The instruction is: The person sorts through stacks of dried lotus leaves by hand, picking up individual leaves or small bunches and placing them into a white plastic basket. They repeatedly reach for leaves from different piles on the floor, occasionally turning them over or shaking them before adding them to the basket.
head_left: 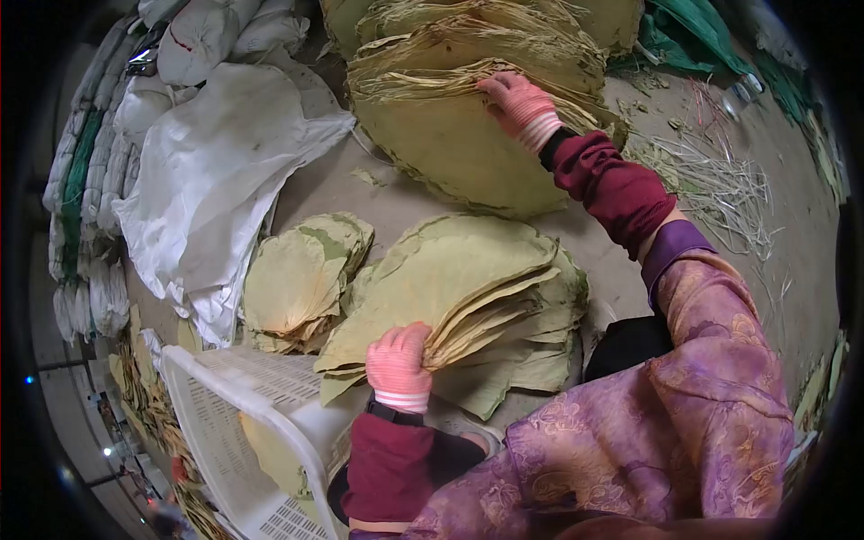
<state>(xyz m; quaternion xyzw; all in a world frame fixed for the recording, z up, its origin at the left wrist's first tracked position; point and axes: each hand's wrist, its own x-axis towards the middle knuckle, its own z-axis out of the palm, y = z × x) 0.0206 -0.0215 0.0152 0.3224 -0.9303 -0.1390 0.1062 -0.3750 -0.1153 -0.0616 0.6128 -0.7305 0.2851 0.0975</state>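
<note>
In a pink glove, my left hand (399, 367) is closed on the gathered edge of a fanned bundle of dried leaves (459, 261), low in the middle of the view. My right hand (517, 101), also gloved in pink, reaches up to the large stack of dried leaves (450, 148) at the top. Its fingers are bent against the stack's crinkled edge and pinch leaves there. A smaller pile of round leaves (292, 283) lies left of the fanned bundle.
A white plastic basket (193, 369) with leaves inside stands at the lower left. White sacking (216, 153) lies behind it. Loose pale strips (720, 180) lie on the floor at right, below green netting (693, 36). More leaves (148, 405) are at the left edge.
</note>
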